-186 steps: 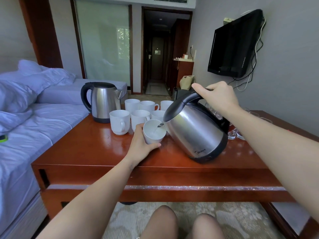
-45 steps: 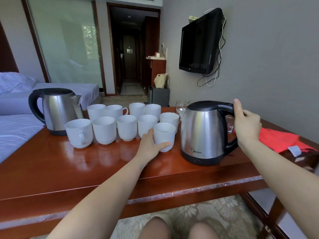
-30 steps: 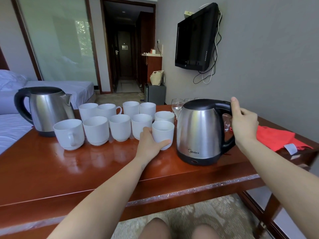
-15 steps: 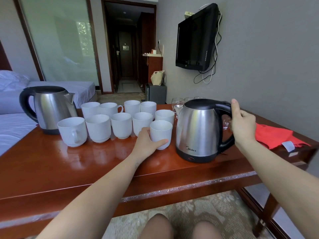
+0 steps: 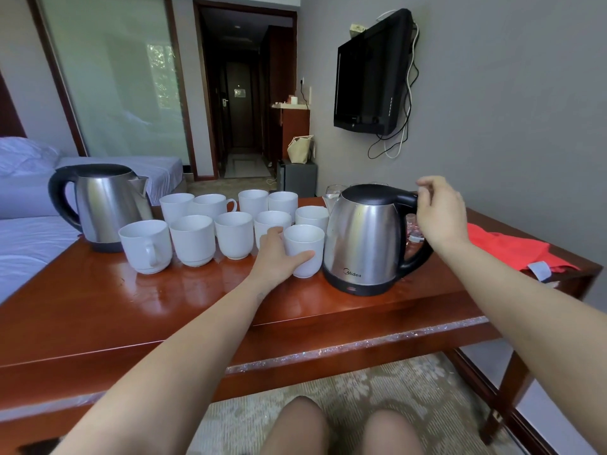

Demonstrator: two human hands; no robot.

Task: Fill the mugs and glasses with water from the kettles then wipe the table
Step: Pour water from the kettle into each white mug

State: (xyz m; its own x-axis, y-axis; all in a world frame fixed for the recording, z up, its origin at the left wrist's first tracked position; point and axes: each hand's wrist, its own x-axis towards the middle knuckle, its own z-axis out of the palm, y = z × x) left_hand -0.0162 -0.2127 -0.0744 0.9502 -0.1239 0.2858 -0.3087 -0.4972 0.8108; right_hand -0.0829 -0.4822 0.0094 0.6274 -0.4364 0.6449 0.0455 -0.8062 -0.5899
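Now the left hand [image 5: 279,257] is wrapped round a white mug [image 5: 307,254], thumb across its front and fingers behind, and the mug stands on the table [image 5: 164,310] just left of the right kettle [image 5: 364,238], touching it or nearly so. That kettle stands upright, lid shut, with its handle [image 5: 414,254] to the right. The right hand [image 5: 441,211] hangs beside the top of the handle with fingers loosely curled and nothing in its grasp; whether the fingertips touch the handle cannot be told. Nine more mugs [image 5: 193,239] stand crowded in rows to the left, and beyond them is the left kettle [image 5: 108,205], near the table's left edge. Glasses [image 5: 333,193] show behind the right kettle, one seen through its handle loop. A red cloth [image 5: 505,247] lies on the table's right end. A bed [image 5: 26,238] is to the left of the table, and a TV [image 5: 368,77] hangs on the wall.
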